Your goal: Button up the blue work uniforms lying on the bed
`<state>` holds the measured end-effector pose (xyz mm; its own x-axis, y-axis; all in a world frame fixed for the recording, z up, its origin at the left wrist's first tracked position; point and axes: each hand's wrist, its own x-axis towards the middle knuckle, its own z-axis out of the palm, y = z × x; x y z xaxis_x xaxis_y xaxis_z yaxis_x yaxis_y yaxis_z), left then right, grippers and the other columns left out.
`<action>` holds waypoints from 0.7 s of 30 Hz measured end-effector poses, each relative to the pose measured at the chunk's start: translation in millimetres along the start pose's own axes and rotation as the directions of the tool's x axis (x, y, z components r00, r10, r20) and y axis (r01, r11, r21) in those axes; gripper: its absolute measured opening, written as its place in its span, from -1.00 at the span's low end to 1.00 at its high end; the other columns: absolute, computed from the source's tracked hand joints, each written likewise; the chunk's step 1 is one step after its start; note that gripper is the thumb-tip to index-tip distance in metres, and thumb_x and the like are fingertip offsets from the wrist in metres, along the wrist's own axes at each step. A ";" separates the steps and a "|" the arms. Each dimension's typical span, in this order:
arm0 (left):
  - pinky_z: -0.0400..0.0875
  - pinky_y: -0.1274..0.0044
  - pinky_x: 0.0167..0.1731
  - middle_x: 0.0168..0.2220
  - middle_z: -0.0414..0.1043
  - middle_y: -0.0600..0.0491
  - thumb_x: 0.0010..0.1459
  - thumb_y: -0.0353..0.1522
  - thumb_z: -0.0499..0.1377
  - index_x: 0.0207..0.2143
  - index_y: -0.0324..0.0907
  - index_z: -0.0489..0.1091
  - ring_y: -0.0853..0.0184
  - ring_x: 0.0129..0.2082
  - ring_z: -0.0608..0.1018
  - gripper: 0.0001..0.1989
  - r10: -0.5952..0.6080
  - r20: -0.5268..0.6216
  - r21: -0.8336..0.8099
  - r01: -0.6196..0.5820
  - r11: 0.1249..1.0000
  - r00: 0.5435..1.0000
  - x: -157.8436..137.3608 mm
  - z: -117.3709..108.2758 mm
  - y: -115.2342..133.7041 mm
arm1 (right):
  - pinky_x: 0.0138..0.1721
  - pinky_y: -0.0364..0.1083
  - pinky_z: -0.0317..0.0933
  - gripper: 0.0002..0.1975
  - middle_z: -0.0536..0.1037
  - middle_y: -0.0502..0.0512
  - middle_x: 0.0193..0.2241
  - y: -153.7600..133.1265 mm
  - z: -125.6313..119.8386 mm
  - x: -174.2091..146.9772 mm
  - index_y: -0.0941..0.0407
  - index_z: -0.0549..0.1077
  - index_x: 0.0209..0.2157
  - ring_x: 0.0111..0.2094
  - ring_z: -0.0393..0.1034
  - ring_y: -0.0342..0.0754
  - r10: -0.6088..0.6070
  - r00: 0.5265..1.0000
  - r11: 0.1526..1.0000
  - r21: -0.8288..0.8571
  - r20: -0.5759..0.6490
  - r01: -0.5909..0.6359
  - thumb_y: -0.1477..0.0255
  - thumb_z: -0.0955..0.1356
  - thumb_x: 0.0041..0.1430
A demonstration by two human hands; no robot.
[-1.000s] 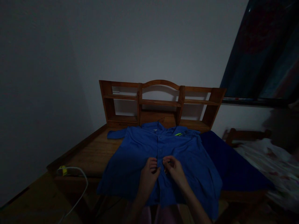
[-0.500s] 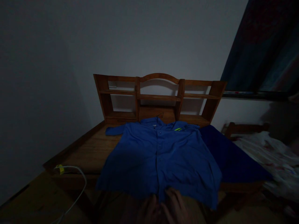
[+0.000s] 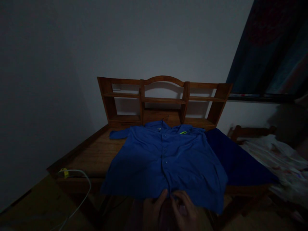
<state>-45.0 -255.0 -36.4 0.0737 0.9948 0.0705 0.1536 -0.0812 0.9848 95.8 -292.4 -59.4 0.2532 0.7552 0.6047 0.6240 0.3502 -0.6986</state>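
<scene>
A blue button-up shirt (image 3: 144,160) lies spread front side up on the wooden desk, its collar toward the back and its hem hanging over the front edge. Buttons run down its middle, and a bright yellow-green mark shows on the chest at the right. At the bottom of the front opening, my left hand (image 3: 153,208) holds the hem, thumb on top and fingers mostly hidden. Just to its right, my right hand (image 3: 185,207) pinches the edge of the front strip between thumb and fingers.
The wooden desk (image 3: 96,154) has a shelf unit (image 3: 163,100) along its back. Dark blue cloth (image 3: 235,160) covers its right side. A white cable with a yellow tag (image 3: 65,173) hangs off the front left corner. At right, pale cloth (image 3: 276,154) lies by a wooden chair back (image 3: 252,131).
Both hands have moved up a little onto the shirt's bottom edge. My right hand now pinches the front strip, and the lower part of the opening has shifted slightly right.
</scene>
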 end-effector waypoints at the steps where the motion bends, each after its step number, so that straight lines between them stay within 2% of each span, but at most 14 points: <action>1: 0.46 0.33 -0.29 -0.43 0.56 -0.07 -0.12 -0.13 0.24 -0.43 -0.13 0.56 0.03 -0.29 0.56 -0.71 -0.034 -0.014 -0.015 0.034 0.999 0.999 5.4 2.6 6.3 | -0.35 -0.19 0.30 -0.90 0.49 0.06 -0.42 -8.5 -0.9 8.1 0.09 0.45 -0.34 -0.40 0.41 -0.10 0.079 0.996 0.996 0.048 -0.030 -0.078 0.39 0.32 0.11; 4: 0.44 0.36 -0.26 -0.43 0.57 -0.08 -0.07 -0.10 0.21 -0.50 -0.21 0.54 0.08 -0.29 0.56 -0.66 -0.083 -0.045 -0.071 0.080 0.994 0.996 22.3 6.7 27.3 | -0.50 -0.21 0.21 -0.80 0.41 0.01 -0.52 -31.0 -6.8 33.3 0.13 0.43 -0.36 -0.51 0.29 -0.15 0.284 0.958 0.943 0.193 -0.042 -0.272 0.28 0.36 0.06; 7: 0.43 0.42 -0.29 -0.48 0.56 -0.04 -0.10 -0.11 0.24 -0.58 -0.21 0.50 0.14 -0.37 0.56 -0.67 -0.026 -0.109 -0.042 0.021 0.999 0.994 28.0 3.5 41.8 | -0.45 -0.20 0.20 -0.74 0.40 0.03 -0.47 -42.1 -14.6 49.6 0.15 0.41 -0.33 -0.46 0.29 -0.13 0.347 0.937 0.906 0.275 -0.046 -0.322 0.23 0.36 0.05; 11: 0.40 0.49 -0.41 -0.53 0.53 0.01 -0.07 -0.11 0.22 -0.58 -0.16 0.49 0.21 -0.45 0.53 -0.70 0.013 -0.187 0.070 0.000 0.998 0.982 14.1 -2.3 35.6 | -0.41 -0.18 0.21 -0.73 0.38 0.03 -0.47 -51.2 -21.6 50.6 0.14 0.42 -0.30 -0.43 0.27 -0.12 0.320 0.945 0.922 0.252 -0.065 -0.295 0.24 0.36 0.05; 16: 0.38 0.51 -0.34 -0.40 0.54 -0.02 0.03 -0.14 0.15 -0.46 -0.12 0.50 0.22 -0.34 0.53 -0.73 0.092 -0.108 0.124 -0.078 0.989 0.990 1.8 -6.4 18.8 | -0.29 -0.16 0.24 -0.81 0.45 0.06 -0.38 -70.8 -16.9 40.9 0.11 0.47 -0.31 -0.35 0.33 -0.10 0.228 0.973 0.952 0.206 0.013 -0.226 0.29 0.33 0.12; 18: 0.36 0.51 -0.34 -0.44 0.52 -0.02 0.04 -0.14 0.14 -0.52 -0.15 0.47 0.24 -0.38 0.51 -0.72 0.110 -0.098 0.163 -0.094 0.982 0.989 3.8 -8.9 18.3 | -0.28 -0.17 0.24 -0.83 0.46 0.06 -0.37 -74.9 -12.5 39.9 0.09 0.48 -0.32 -0.33 0.35 -0.09 0.185 0.981 0.961 0.199 0.053 -0.192 0.31 0.31 0.14; 21: 0.33 0.53 -0.40 -0.52 0.48 0.01 0.03 -0.16 0.16 -0.62 -0.15 0.40 0.28 -0.46 0.48 -0.70 0.150 -0.094 0.226 -0.126 0.966 0.984 8.3 -12.2 21.3 | -0.26 -0.17 0.24 -0.85 0.47 0.07 -0.34 -74.2 -7.8 41.8 0.08 0.48 -0.32 -0.28 0.36 -0.08 0.157 0.987 0.968 0.193 0.044 -0.162 0.33 0.30 0.16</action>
<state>-53.1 -247.7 -12.9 0.0026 0.9727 0.2322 0.3620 -0.2174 0.9065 65.9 -291.1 20.8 0.3152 0.8244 0.4702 0.4199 0.3232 -0.8481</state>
